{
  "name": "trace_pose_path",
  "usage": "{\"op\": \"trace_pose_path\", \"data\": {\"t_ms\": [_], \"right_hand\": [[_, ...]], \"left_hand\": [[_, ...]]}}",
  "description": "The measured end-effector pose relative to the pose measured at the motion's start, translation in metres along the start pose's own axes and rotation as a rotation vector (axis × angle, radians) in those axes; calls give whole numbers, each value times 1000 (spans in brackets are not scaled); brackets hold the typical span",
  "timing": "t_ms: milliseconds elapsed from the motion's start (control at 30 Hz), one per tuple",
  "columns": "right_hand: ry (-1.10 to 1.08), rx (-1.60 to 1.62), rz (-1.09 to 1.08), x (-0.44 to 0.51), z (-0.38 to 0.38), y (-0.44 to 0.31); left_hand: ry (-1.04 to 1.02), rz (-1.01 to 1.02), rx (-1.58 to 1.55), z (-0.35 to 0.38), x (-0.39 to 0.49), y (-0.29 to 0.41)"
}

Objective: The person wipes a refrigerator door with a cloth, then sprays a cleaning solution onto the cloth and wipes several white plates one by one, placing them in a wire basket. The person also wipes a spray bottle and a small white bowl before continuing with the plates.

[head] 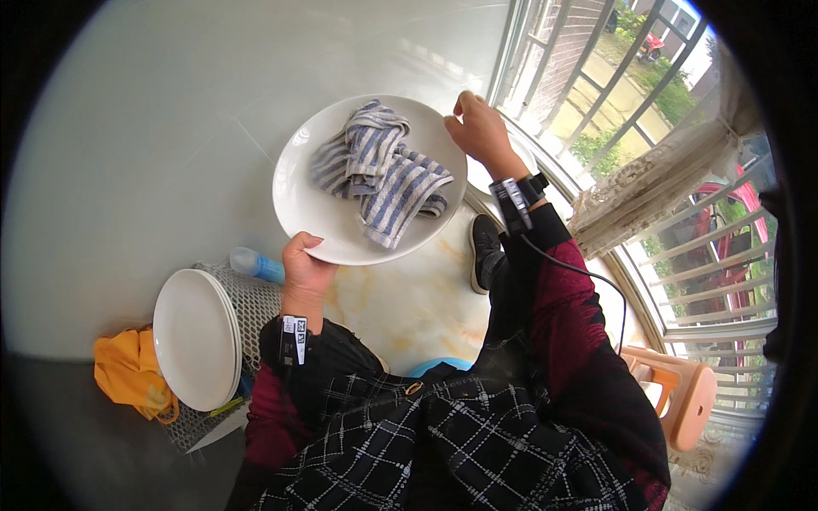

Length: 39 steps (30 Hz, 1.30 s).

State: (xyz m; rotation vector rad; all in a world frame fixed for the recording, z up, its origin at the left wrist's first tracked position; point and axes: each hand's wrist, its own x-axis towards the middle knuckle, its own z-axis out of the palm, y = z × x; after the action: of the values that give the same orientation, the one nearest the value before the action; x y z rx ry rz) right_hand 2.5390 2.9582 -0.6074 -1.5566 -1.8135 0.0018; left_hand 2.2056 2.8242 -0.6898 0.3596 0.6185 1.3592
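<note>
My left hand [307, 268] grips the lower-left rim of a large round white plate [297, 185], thumb on top. A crumpled blue-and-white striped cloth [399, 191] lies on the plate, partly folded over itself. At the plate's right rim is my right hand [476, 131], its fingers curled; whether they touch the rim or hold anything cannot be made out. Beneath the right wrist, another white dish [525, 153] shows in part by the window sill.
To the left, several stacked white plates [192, 338] rest on a mesh basket [252, 306], beside a blue bottle [261, 264] and an orange cloth item [131, 370]. A barred window [575, 83], a tied lace curtain [645, 185] and an orange plastic stool [693, 402] stand at right. A blue rim [441, 364] shows below.
</note>
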Motion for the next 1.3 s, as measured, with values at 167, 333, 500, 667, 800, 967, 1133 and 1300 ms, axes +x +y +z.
{"op": "trace_pose_path", "data": {"t_ms": [167,333,500,667,800,967,1133,1300], "right_hand": [[16,126,-121,-12,22,-57],[-257,307,-123,-21,48,-84],[-423,266,-290,-19,35,-106],[-208,-22,-749,-80,52,-155],[-111,150,-752,-61,78,-120],[-41,-15,-356,-1,73,-50],[-191,84,-244,-25,63,-76],[-360,445,-556,-85,49,-139]], "left_hand": [[37,42,29,-15,0,-9],[96,-15,42,-11,6,-9],[6,-64,99,10,20,-9],[19,-117,-57,10,18,-12],[118,-39,73,11,12,-6],[77,-51,69,19,7,-3],[64,-79,93,18,10,-10],[65,-87,44,15,17,-15]]}}
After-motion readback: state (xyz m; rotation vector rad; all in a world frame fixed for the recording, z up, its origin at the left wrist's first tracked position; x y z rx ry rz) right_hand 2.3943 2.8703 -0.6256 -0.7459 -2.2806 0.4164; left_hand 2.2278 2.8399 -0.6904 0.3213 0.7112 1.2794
